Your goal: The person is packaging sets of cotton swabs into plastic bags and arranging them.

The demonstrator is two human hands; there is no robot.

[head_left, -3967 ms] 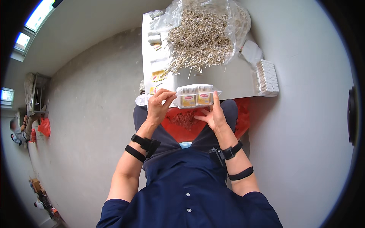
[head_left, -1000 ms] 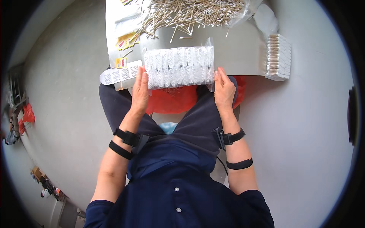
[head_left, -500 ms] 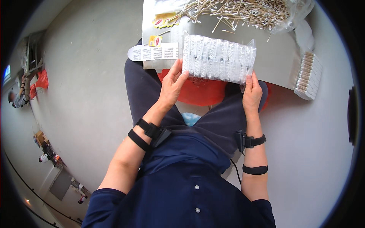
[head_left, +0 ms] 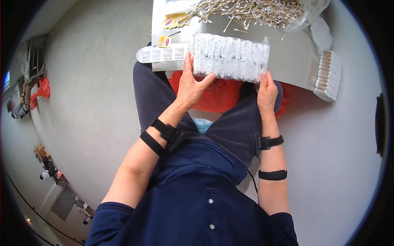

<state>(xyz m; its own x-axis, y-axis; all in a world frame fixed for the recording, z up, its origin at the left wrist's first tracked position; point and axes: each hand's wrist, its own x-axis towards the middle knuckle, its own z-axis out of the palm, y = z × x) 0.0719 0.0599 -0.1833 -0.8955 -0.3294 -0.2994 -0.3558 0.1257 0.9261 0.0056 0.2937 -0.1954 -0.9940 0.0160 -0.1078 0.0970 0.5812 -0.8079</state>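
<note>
While a person sits on a grey floor looking down at their lap, a low grey tabletop crosses the upper part of the view. At far left on it lie small yellow and red labels and a white printed card that overhangs the edge. Next, the left hand grips the near left corner of a clear plastic pack filled with rows of small white items; its fingers are closed on the pack, thumb on top. This pack is held flat just above the tabletop's front edge, over the knees. Behind it spreads a loose heap of cotton swabs, still unsorted. The right hand pinches the pack's right end, fingers clamped on the plastic. Far right rests a stack of similar white packs. Judging by this, one pack looks filled, with many swabs left.
</note>
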